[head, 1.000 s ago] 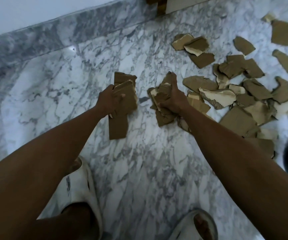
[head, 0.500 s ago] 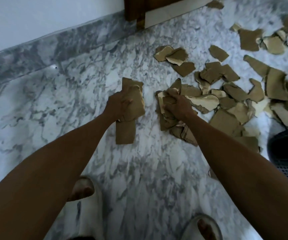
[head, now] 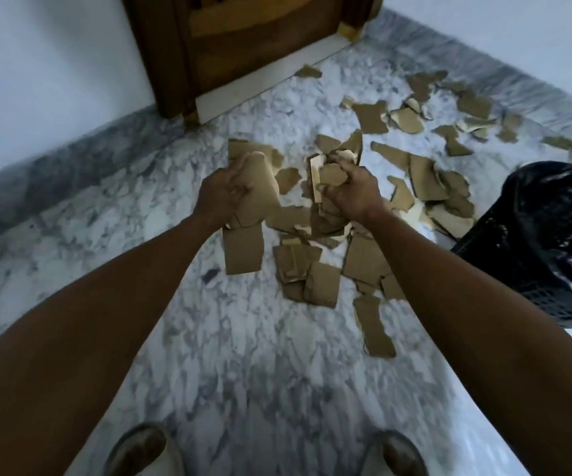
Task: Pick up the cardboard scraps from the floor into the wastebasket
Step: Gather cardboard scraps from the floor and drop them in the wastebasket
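— Any writing on it?

— None I can read; I see the left hand (head: 221,197) gripping a stack of flat brown cardboard pieces (head: 255,197), the right hand (head: 353,194) clutching a crumpled brown bundle (head: 325,187).

— The rest?

— Torn brown scraps (head: 425,180) litter the marble floor (head: 243,355) beyond and below both grips. The black-lined wastebasket (head: 552,242) (cut off at the edge) stands right of the right hand.

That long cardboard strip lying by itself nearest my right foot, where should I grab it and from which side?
The long strip lies flat on the marble floor, apart from the pile, running roughly toward and away from you. Probably best to pinch one long edge near its middle, coming from above on its bare left side. The right hand is nearer, but it already grips scraps, as does the left hand.
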